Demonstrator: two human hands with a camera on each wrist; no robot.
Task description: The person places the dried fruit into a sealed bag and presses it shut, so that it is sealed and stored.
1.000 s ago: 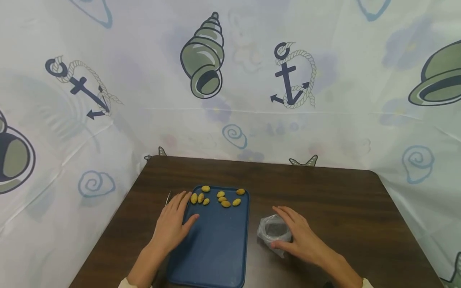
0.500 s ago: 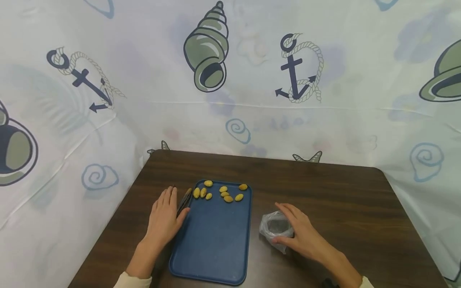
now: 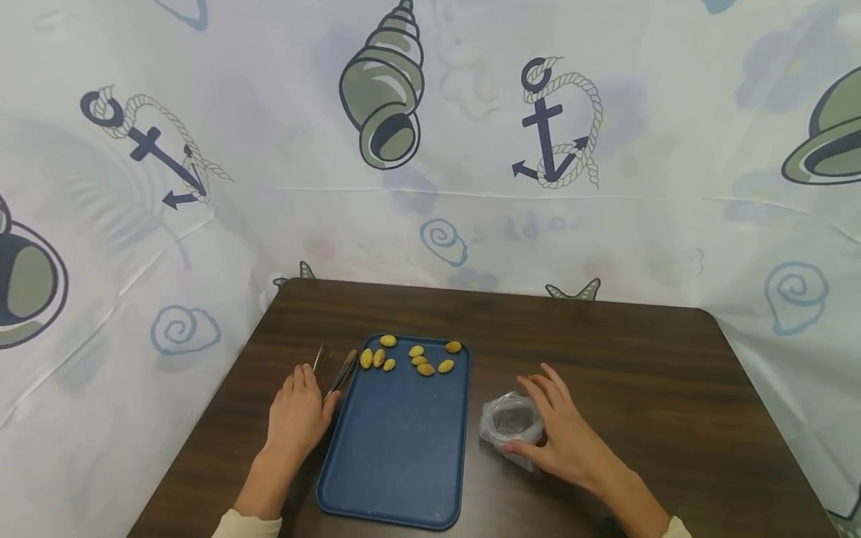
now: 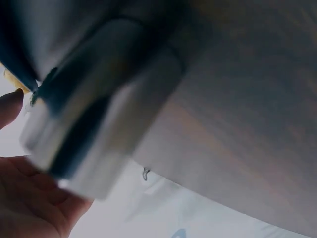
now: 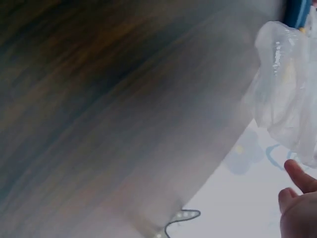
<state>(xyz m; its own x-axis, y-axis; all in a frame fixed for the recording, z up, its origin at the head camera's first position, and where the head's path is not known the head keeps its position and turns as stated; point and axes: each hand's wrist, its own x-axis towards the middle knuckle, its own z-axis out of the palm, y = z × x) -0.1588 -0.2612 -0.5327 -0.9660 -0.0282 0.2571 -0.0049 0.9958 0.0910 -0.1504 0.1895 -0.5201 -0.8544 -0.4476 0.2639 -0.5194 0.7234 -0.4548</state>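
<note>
My left hand point(image 3: 296, 415) lies over metal tongs point(image 3: 344, 372) on the table, left of the blue tray. The two tong arms spread in a V beyond its fingers, thumb near the right arm. In the left wrist view the tongs point(image 4: 89, 129) are blurred and cover part of the fingers; whether they are gripped cannot be told. My right hand point(image 3: 568, 441) has its fingers and thumb spread beside a clear plastic bag point(image 3: 494, 433) with a round open mouth. The right wrist view shows the bag point(image 5: 282, 79) apart from the visible fingertips.
The blue tray point(image 3: 397, 448) lies at the table's middle. Several yellow-brown oval pieces point(image 3: 426, 369), like nuts in shells, lie along its far end. The dark wooden table point(image 3: 605, 359) ends at a patterned cloth backdrop point(image 3: 464, 164). A dark object point(image 3: 610, 525) shows beneath my right forearm.
My left hand has moved from the tray's left edge leftward and back over the tongs, and its fingers look shorter. My right hand has stayed by the bag, with its fingers slightly more spread.
</note>
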